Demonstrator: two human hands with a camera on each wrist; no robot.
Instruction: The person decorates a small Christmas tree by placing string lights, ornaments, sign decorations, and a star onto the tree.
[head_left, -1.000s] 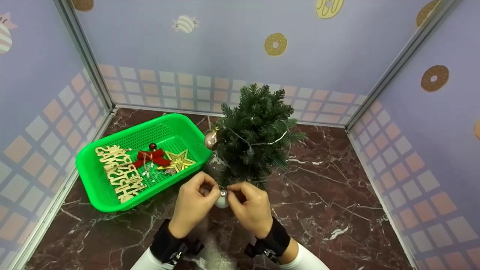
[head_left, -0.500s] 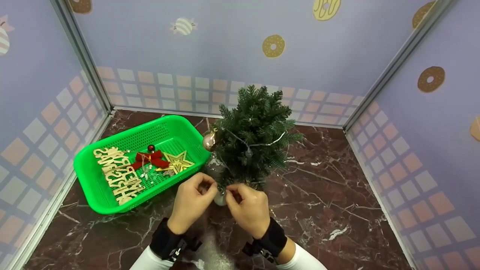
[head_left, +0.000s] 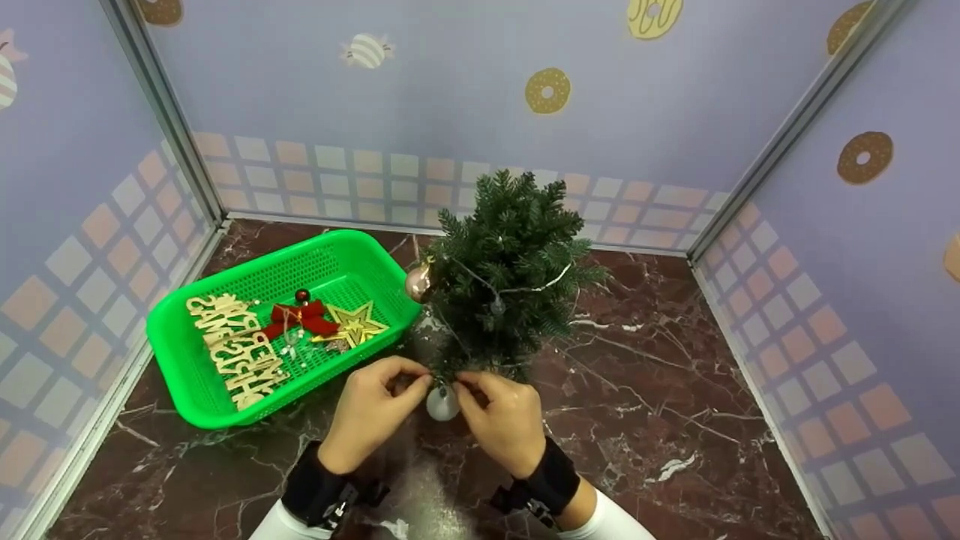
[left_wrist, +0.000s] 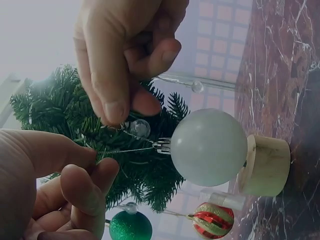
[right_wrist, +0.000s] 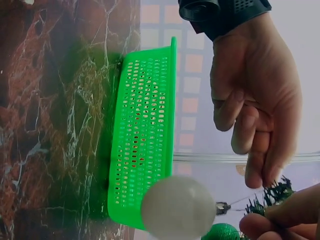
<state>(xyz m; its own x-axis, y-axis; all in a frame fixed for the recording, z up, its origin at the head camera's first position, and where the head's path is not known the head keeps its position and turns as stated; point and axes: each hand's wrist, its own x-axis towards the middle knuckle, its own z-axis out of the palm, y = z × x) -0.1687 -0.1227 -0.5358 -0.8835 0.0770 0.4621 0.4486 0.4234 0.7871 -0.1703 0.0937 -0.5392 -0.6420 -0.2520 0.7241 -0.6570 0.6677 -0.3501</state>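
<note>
A pearly white Christmas ball hangs low at the front of a small green Christmas tree. From its silver cap a thin string rises in two strands, spread apart between the hands. My left hand pinches one strand between thumb and forefinger. The other strand runs to the pinched fingertips of my right hand, right against the branch tips. In the left wrist view the right hand is above the left hand. Fingers partly hide the string's upper end.
Left of the tree sits a green basket with gold lettering, a red bow and a gold star. A champagne ball, green ball and striped ball hang nearby. The tree has a wooden base.
The hands have drawn slightly apart, the left one shifting left. The white ball, partly covered by fingers before, now shows fully below them. Basket and tree stay in place.
</note>
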